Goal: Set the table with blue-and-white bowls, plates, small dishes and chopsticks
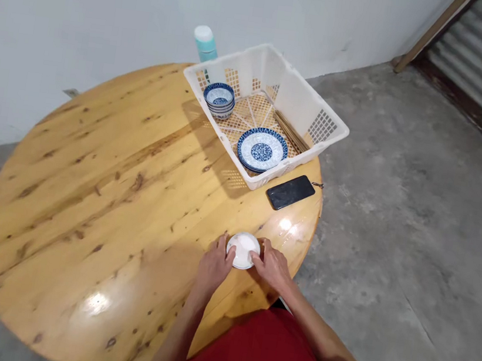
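Note:
A small round white dish (243,252) is between my two hands near the table's front right edge. My left hand (216,262) grips its left rim, thumb on top and fingers along the far side. On the opposite rim, my right hand (273,266) holds it the same way. Whether the dish rests on the wood or is just above it, I cannot tell. A black phone (290,192) lies beyond my right hand, close to the edge.
A white plastic basket (336,135) at the table's far right holds stacked blue-and-white bowls (219,99), blue-and-white plates (262,150) and wooden chopsticks (290,131). Behind it stands a turquoise bottle (206,44). The round wooden table (99,209) stands by a white wall.

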`<action>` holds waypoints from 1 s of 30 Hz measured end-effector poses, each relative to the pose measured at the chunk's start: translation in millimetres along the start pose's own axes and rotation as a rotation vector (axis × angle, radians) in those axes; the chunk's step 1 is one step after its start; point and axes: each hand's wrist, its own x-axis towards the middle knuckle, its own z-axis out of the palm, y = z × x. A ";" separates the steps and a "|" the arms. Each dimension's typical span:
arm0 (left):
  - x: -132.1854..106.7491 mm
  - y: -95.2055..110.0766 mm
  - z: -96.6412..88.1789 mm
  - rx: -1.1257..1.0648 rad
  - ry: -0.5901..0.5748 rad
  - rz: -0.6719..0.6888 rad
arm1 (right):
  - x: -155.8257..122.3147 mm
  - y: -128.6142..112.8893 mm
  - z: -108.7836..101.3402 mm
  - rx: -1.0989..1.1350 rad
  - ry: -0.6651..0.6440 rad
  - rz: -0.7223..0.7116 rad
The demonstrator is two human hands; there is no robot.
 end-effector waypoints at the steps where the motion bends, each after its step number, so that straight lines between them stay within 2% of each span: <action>1: 1.7 -2.1 3.2 -0.070 -0.021 -0.005 | 1.3 2.7 1.5 0.055 0.001 -0.013; 4: 8.7 -7.3 13.2 -0.327 -0.084 -0.082 | 7.3 7.3 9.3 0.331 -0.060 -0.039; 7: 13.5 -8.4 22.1 -0.566 -0.065 -0.170 | 13.9 8.0 17.1 0.698 -0.181 0.006; 10: 7.3 -2.8 28.7 -0.727 -0.044 -0.185 | 14.4 12.4 18.2 0.853 -0.229 0.031; 13: -13.2 10.1 34.8 -0.807 -0.026 -0.212 | 3.0 23.9 13.9 0.821 -0.235 -0.009; 19: -62.6 31.6 46.4 -0.913 -0.019 -0.200 | -38.6 41.5 8.8 0.725 -0.213 -0.083; 23: -86.7 25.8 43.3 -0.900 -0.035 -0.177 | -66.7 31.2 9.8 0.674 -0.167 -0.125; 27: -112.4 15.9 31.4 -0.809 0.073 -0.048 | -91.9 16.4 14.9 0.612 -0.061 -0.178; 30: -133.9 9.2 26.1 -0.787 0.121 -0.020 | -111.0 9.5 24.5 0.596 -0.049 -0.198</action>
